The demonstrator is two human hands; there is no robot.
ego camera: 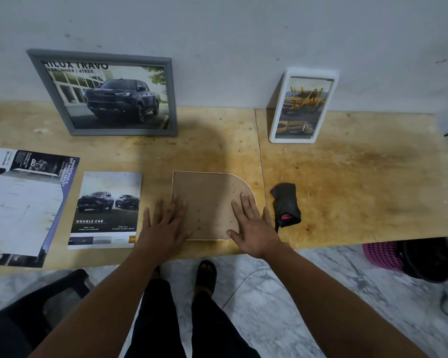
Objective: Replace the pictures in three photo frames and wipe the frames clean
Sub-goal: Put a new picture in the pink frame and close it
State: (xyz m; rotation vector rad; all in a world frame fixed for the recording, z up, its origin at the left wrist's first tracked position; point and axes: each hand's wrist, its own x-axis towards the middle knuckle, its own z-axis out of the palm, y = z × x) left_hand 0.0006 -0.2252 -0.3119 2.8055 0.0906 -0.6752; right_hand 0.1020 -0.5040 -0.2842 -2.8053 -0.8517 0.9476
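Counter (347,177): pale plywood, stained brown at centre and right, with a seam running front to back right of centre.

At 11 o'clock, a grey frame (106,93) stands on the counter, leaning on the wall. At 1 o'clock, a white frame (304,105) stands likewise. At 9 o'clock, a large brochure (23,202) lies flat, overhanging the front edge. Just right of it, a "Double Cab" print (105,210) lies flat. At centre front, a brown backing board (207,202) with one rounded corner lies flat, both hands resting on it. At 3 o'clock, just beside it, lies a dark cloth (286,205).
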